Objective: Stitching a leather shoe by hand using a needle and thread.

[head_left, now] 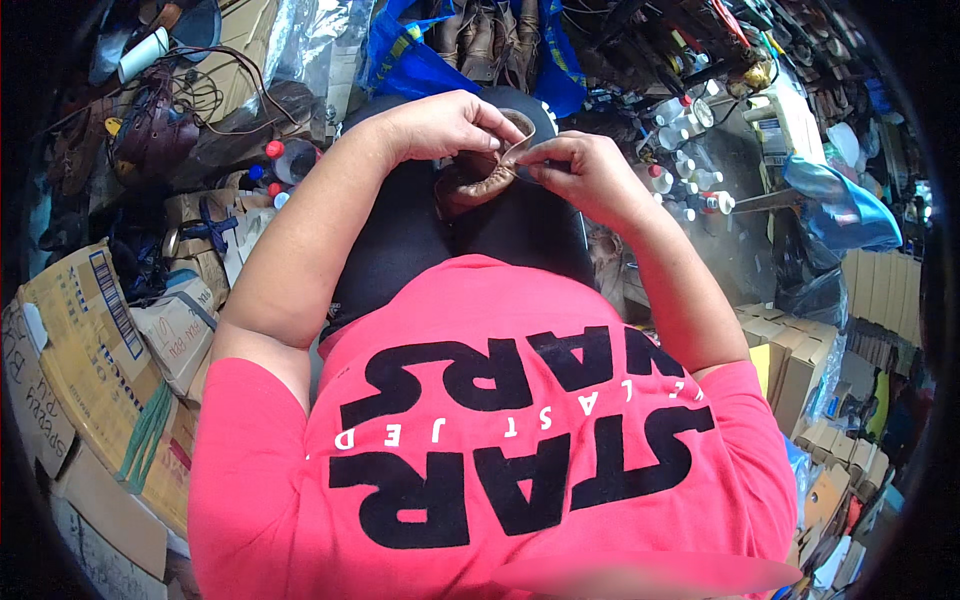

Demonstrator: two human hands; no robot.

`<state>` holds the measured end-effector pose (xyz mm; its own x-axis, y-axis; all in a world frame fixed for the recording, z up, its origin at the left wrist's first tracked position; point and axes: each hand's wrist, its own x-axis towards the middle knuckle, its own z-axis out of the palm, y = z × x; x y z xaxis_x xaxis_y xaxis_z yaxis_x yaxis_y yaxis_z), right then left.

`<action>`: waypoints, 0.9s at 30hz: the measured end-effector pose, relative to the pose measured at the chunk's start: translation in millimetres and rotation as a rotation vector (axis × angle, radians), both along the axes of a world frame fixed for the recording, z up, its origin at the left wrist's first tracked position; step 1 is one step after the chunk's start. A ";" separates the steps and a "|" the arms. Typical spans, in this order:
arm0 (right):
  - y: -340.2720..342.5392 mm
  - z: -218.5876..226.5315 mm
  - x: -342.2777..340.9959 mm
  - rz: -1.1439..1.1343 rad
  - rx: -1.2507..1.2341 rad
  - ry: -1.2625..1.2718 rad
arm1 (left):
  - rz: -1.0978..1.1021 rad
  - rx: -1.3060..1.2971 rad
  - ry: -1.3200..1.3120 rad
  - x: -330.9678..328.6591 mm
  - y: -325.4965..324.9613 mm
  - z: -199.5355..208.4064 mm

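A brown leather shoe upper [478, 192] rests between my thighs at the top middle, its pale-lined opening tilted up. My left hand [468, 124] is closed on the far left part of its rim, fingertips pinching the edge. On the other side my right hand [575, 168] pinches the near right edge with thumb and forefinger. Both hands almost meet at the leather between them. Whether a small tool or thread sits in my right fingers is too small to tell. My dark trousers [395, 235] lie under the shoe upper.
Beyond my knees stands a blue bag [408, 62] beside several brown leather shoes [490, 42]. Small plastic bottles [690, 170] crowd the right, near a blue cloth-like sheet [850, 210]. Cardboard boxes [95, 340] are stacked at left; cables [225, 95] hang at upper left.
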<state>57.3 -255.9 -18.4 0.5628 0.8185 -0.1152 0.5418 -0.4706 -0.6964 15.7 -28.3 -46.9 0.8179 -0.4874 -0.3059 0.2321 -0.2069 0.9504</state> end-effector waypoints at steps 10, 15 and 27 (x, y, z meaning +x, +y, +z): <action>-9.7 -29.8 27.4 -0.042 0.160 0.595 | -0.018 -0.087 -0.055 6.1 0.2 -16.1; -6.3 -45.1 26.6 -0.023 0.235 0.620 | -0.038 0.007 -0.079 8.9 1.3 -18.4; -4.3 -21.2 -6.8 -0.033 0.126 -0.013 | 0.417 0.525 -0.674 -41.3 13.5 -6.4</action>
<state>50.5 -260.2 -39.6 0.5909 0.8068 -0.0051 0.5367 -0.3977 -0.7442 -25.6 -14.8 -53.3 0.9791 -0.0511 0.1969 -0.1798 -0.6699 0.7204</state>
